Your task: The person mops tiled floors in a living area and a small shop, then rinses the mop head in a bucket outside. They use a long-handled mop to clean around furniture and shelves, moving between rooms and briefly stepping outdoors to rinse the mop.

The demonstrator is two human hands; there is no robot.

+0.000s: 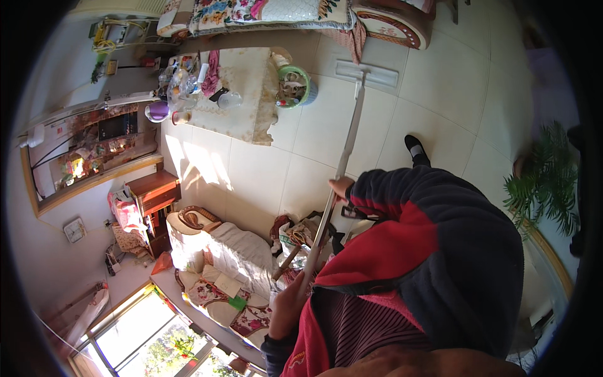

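A flat mop (pixel 352 129) with a long pale handle slants across the view. Its wide rectangular head (pixel 380 76) lies on the tiled floor (pixel 433 85) near the foot of a bed. My right hand (pixel 341 187) is closed round the middle of the handle, its arm in a navy sleeve. Lower down, my left hand (pixel 287 309) grips the handle close to my body. One of my feet, in a black shoe (pixel 416 149), stands on the tiles right of the handle.
A green-rimmed bin (pixel 308 94) stands left of the mop head, beside a cloth-covered table (pixel 248 116) bearing bottles. The bed (pixel 270 16) runs along the far side. A sofa (pixel 242 248) and bags (pixel 301 232) lie left of my hands; a leafy plant (pixel 545 182) is at right.
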